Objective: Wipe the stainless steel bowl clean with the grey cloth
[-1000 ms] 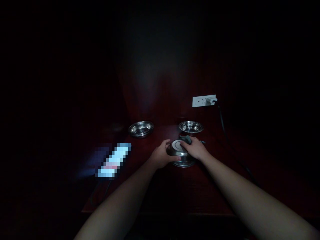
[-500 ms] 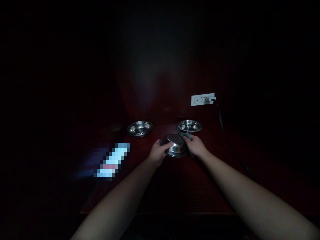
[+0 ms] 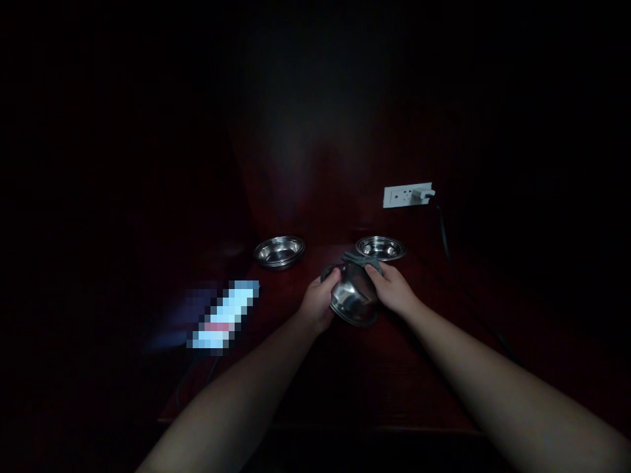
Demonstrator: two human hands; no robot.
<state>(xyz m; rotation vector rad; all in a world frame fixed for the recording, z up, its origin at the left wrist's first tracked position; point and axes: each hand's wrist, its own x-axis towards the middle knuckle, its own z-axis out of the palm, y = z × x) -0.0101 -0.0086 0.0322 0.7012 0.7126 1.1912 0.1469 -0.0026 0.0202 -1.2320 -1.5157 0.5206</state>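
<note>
A shiny metal bowl [image 3: 355, 295] is held tilted above the dark red table, its outer side and base facing me. My left hand [image 3: 319, 303] grips its left rim, with the thumb lying on the outside. My right hand [image 3: 392, 288] is closed on a grey-green cloth [image 3: 365, 260], which lies against the bowl's far upper right part. The fingers behind the bowl are hidden. Just beyond the cloth stands a shallow metal bowl [image 3: 380, 247]. Farther left, several metal bowls appear nested in a stack [image 3: 279, 252].
A lit, pixelated screen [image 3: 225, 318] lies on the left of the table [image 3: 374, 394], with cables near it. On the back wall is a white socket [image 3: 407, 195] with a plug, its dark cord [image 3: 445, 240] running down to the right. The surroundings are very dark.
The bowl has tipped further, its base turning away and its rim dropping lower right. The cloth has shifted across the bowl's top with my right hand. The view has moved slightly.
</note>
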